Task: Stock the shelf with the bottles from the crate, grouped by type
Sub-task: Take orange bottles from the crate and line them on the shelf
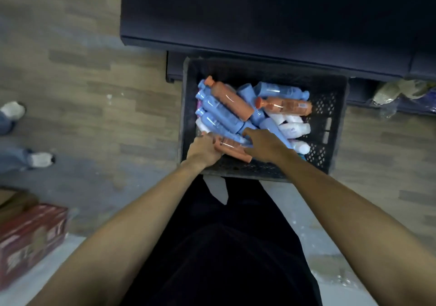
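A black plastic crate sits on the wood-look floor, its far edge tucked under a dark shelf unit. Inside lies a jumbled heap of bottles: blue bottles stacked along the left and far side, an orange bottle slanting across them, a second orange one lying further right, and white bottles at the right side.

Both hands are down in the near part of the crate. The left hand has its fingers curled around the end of an orange bottle at the near edge. The right hand rests over the same bottle with fingers spread, fingertips touching a blue one (whether it actually grips anything, I cannot tell).

On the floor at near left stands a red carton; another person's white shoes show at the far left.
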The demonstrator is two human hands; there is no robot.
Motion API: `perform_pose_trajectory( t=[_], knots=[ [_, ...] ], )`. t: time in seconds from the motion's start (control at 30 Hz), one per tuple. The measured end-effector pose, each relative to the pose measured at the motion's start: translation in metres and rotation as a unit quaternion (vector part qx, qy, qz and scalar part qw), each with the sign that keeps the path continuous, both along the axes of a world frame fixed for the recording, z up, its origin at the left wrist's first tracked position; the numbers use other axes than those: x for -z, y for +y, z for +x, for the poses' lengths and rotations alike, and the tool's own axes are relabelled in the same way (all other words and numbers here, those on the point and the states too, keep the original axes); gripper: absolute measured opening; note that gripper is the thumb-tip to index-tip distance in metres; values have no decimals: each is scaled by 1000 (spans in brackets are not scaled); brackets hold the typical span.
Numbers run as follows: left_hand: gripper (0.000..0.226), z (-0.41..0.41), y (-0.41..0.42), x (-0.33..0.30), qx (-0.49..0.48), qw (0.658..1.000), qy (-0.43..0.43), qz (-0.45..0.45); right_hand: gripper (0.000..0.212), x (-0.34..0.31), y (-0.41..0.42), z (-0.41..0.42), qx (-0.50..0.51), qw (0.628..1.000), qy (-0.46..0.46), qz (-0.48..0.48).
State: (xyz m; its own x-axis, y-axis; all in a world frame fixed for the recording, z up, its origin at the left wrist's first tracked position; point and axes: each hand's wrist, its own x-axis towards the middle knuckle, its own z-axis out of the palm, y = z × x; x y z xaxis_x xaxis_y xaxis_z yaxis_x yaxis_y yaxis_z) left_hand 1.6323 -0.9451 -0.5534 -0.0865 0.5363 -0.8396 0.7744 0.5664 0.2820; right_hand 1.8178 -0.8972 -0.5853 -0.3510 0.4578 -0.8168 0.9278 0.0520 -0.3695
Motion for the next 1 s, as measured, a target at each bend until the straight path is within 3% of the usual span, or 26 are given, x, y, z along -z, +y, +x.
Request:
perform_pose_trajectory(
  t=[0.37, 0.6, 1.0],
  knots=[
    [43, 0, -3, 94, -38, 999, 0, -27, 45, 108, -37, -47, -77, 997, -13, 8],
    [32, -13, -25, 117, -52, 998, 5, -46, 36, 127, -63, -81, -169, 972, -110, 125],
    [31, -33, -46, 139, -52, 999, -2, -16, 34, 168, -64, -87, -177, 961, -139, 159]
  ],
)
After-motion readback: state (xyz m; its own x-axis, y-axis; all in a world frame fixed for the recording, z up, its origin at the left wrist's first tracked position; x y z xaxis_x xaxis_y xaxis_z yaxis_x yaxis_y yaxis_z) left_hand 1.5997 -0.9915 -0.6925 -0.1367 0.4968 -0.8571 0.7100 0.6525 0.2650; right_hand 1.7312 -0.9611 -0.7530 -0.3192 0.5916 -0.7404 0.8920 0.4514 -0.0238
